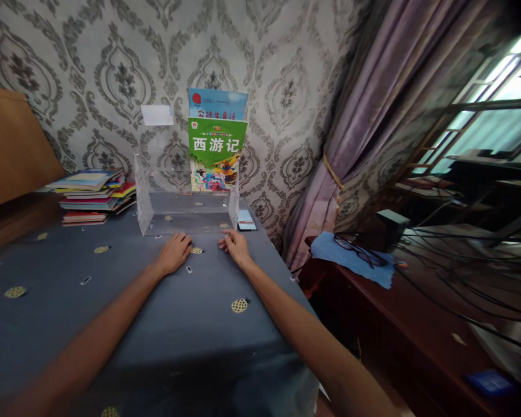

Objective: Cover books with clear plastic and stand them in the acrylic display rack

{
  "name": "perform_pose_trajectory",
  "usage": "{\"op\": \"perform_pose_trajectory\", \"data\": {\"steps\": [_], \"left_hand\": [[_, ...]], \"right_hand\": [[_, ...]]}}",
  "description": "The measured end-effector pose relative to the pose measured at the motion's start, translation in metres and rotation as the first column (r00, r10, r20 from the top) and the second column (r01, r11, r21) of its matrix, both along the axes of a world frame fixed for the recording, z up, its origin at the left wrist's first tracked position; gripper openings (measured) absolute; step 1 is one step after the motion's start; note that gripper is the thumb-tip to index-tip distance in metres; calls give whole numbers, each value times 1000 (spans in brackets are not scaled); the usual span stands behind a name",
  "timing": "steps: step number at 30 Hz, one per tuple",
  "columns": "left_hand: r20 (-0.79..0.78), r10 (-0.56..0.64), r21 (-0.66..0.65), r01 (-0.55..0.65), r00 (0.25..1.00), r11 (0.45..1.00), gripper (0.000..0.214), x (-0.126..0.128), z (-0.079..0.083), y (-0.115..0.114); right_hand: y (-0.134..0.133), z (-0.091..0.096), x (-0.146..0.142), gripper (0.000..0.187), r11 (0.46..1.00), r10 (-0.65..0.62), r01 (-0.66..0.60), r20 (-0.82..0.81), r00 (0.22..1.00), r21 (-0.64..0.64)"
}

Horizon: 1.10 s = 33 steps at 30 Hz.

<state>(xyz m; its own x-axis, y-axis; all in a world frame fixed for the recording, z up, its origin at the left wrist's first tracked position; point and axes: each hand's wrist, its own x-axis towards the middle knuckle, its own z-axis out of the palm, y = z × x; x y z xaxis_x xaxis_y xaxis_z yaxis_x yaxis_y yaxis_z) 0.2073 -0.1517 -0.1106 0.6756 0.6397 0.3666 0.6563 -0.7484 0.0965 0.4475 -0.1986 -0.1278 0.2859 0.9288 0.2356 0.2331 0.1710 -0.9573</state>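
Note:
My left hand [176, 253] rests palm down on the dark tablecloth, its fingers loosely bent and nothing visible in it. To its right, my right hand [235, 247] lies on the cloth with the index finger stretched out and the other fingers slightly curled, also holding nothing that shows. Just beyond both hands stands a clear acrylic book rack [144, 200] with stepped tiers. A green picture book [217, 153] stands upright at the rack's right side. Behind it rises a blue book [219, 103], its lower part hidden.
A stack of books [91, 200] lies left of the rack. A phone-like object [246, 220] sits by the rack's right foot. Past the right edge of the tablecloth [200, 324], a brown desk [399, 313] carries glasses [359, 250], a blue cloth [330, 250] and cables. A curtain [360, 116] hangs behind.

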Motion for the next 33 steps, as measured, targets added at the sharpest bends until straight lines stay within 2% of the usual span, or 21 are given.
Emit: {"op": "perform_pose_trajectory", "data": {"steps": [33], "left_hand": [[-1, 23, -58, -23, 1000, 998, 19, 3, 4, -7]], "right_hand": [[-7, 1, 3, 27, 1000, 29, -29, 29, 999, 0]]}}
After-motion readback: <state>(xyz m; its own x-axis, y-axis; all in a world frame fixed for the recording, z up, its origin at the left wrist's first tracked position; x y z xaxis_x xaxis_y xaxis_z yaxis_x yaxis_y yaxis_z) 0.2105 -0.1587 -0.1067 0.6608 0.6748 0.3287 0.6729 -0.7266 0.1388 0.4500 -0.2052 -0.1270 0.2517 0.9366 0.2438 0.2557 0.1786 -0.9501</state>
